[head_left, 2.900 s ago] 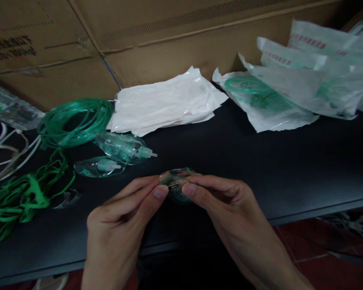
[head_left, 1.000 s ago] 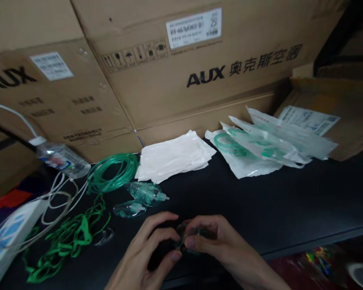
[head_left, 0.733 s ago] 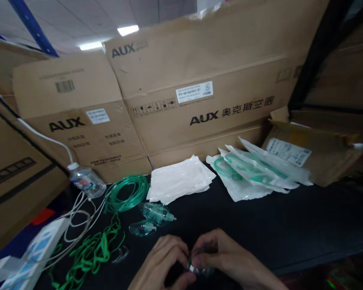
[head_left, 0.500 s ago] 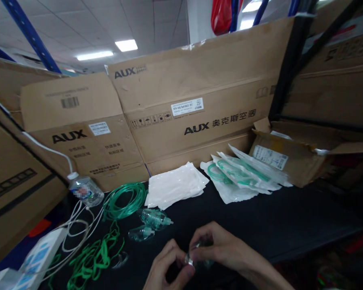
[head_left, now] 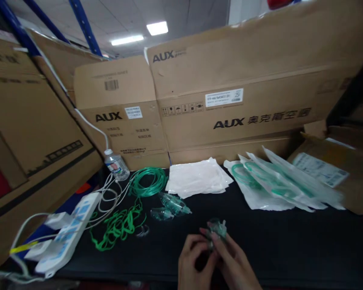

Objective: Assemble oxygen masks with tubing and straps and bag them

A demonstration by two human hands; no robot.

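Near the table's front, my left hand (head_left: 195, 257) and my right hand (head_left: 237, 264) meet around a clear green-tinted oxygen mask (head_left: 219, 228). Fingers of both hands are closed on it, and its connector end points up and away from me. Much of the mask is hidden by the fingers. More masks (head_left: 173, 202) lie just beyond, to the left. Behind them is a coil of green tubing (head_left: 148, 182). Green elastic straps (head_left: 117, 227) sit in a tangle further left, with small shiny strips (head_left: 142, 230) beside them.
White pouches (head_left: 198, 177) are stacked at the back. Bags with green tubing (head_left: 260, 187) lean by an open carton (head_left: 359, 177) at right. A bottle (head_left: 117, 166), white cables and a power strip (head_left: 69, 233) occupy the left. Cardboard panels (head_left: 193, 141) wall the table.
My view has swung left. Both hands have come together, and the mask, mostly hidden before, now shows above the fingers. The shiny piece earlier at my left fingertips is not distinct now.
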